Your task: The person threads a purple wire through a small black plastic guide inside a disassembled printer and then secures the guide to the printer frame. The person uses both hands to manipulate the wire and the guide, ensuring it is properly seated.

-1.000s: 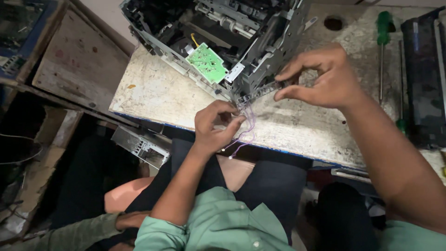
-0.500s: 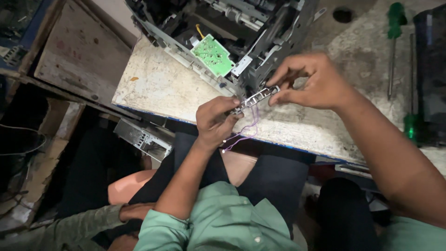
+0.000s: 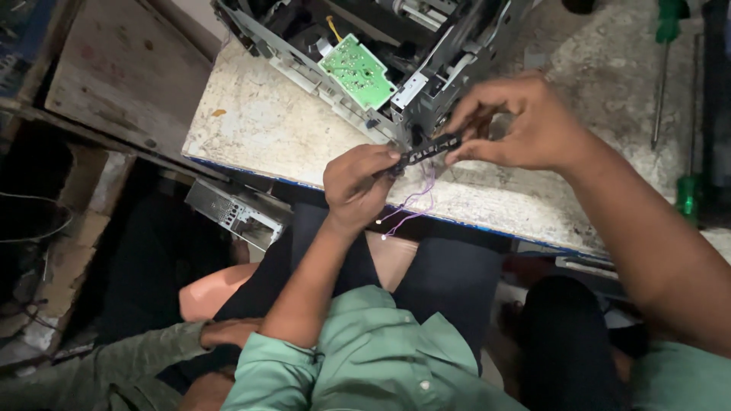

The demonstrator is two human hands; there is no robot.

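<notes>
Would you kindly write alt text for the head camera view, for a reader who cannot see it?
Seen from above, a left hand and right hand hold a narrow black strip with thin purple wires between them. This happens over a worn table, beside an opened machine with a green circuit board. A green-handled screwdriver lies at right.

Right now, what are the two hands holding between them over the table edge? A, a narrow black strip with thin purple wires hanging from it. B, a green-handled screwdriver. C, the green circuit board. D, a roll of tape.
A: the left hand and right hand each pinch one end of the narrow black strip, and the purple wires dangle below it.
</notes>
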